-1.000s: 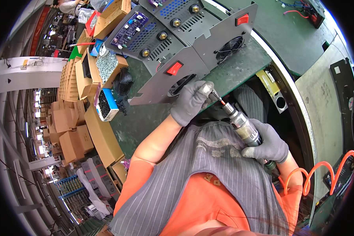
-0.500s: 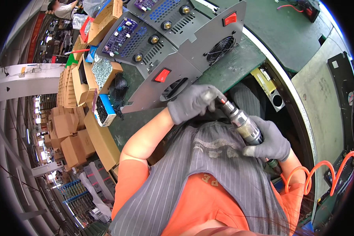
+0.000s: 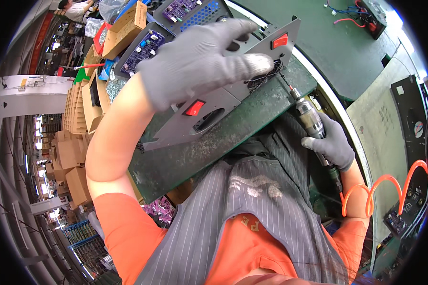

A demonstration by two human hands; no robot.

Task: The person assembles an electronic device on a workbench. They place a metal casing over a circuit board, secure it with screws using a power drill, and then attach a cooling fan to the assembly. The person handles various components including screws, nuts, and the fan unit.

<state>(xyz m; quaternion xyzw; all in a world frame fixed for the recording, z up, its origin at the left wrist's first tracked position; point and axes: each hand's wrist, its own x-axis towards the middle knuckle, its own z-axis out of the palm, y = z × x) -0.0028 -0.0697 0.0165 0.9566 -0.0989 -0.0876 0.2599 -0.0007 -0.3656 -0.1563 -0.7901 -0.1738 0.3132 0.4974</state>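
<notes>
With the left hand [image 3: 199, 54] spreading flat on the grey panel [image 3: 233, 102], the right hand [image 3: 332, 145] is gripping the pneumatic screwdriver [image 3: 309, 118], whose bit is risking slipping off the fan grille [image 3: 266, 76].

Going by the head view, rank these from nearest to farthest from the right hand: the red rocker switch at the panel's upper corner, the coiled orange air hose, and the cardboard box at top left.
From the right hand:
1. Coiled orange air hose, just to its lower right.
2. Red rocker switch, up and left on the grey panel.
3. Cardboard box, far across at upper left.
</notes>
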